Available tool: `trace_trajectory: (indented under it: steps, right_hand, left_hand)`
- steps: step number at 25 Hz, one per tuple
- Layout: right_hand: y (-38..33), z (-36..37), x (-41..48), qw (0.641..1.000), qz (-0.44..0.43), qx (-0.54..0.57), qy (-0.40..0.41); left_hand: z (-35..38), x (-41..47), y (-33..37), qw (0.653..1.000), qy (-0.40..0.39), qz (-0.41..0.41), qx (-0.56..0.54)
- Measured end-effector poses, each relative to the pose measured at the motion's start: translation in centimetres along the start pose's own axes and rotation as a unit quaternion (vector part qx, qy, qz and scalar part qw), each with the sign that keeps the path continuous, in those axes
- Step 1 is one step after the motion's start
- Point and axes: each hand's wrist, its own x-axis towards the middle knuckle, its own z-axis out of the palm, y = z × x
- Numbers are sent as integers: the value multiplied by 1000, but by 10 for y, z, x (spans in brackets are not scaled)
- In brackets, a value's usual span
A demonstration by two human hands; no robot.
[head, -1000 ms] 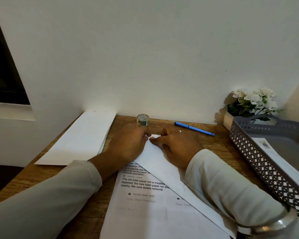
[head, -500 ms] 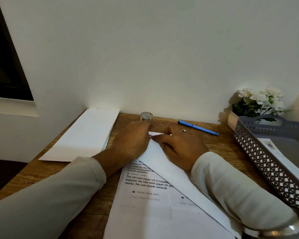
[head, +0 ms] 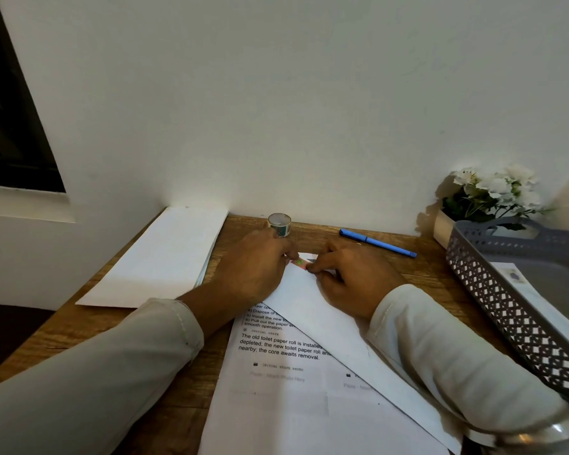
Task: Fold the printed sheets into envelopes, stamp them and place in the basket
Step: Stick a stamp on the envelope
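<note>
Where the two forearms, both in pale sleeves, run in from the near edge of the wooden table (head: pixel 421 277), they converge toward twelve o'clock and meet just short of the wall. The left hand (head: pixel 253 267) lies knuckles up, wrist low on the paper, angled toward one o'clock. The right hand (head: pixel 352 274) lies opposite it, angled toward ten o'clock, with its heel resting on the folded sheet (head: pixel 309 300).

Both hands have their fingers curled in tight, with the tips nearly touching. Between them sits a small coloured stamp (head: pixel 299 262), pink and green. The left fingertips pinch its nine o'clock end and the right fingertips pinch its three o'clock end. Whether the stamp is already stuck flat cannot be told.

The folded sheet is plain white and lies slantwise, its far corner under the stamp and its long edge running toward five o'clock. It overlaps a printed sheet (head: pixel 293 372) with black text, which lies toward six o'clock.

A tape roll (head: pixel 279 224) stands just beyond the left knuckles at twelve o'clock. A blue pen (head: pixel 378 243) lies at two o'clock. A stack of white paper (head: pixel 165 257) lies at nine o'clock. The grey lattice basket (head: pixel 506 310) sits at three o'clock with something white and flat inside, and a pot of white flowers (head: pixel 493 192) stands behind it.
</note>
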Motion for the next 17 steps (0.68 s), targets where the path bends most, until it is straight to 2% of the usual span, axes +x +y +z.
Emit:
trace_trajectory:
  steps: [7, 12, 17]
  right_hand:
    - [-1, 5, -2, 999, -21, -9, 29]
    - [3, 2, -1, 999, -15, 30, 17]
    - [-7, 4, -1, 999, -26, -17, -15]
  left_hand:
    - [-3, 1, 0, 1000, 1, 3, -5]
    - [0, 1, 0, 1000, -3, -7, -8]
    - [2, 3, -1, 1000, 5, -26, -15]
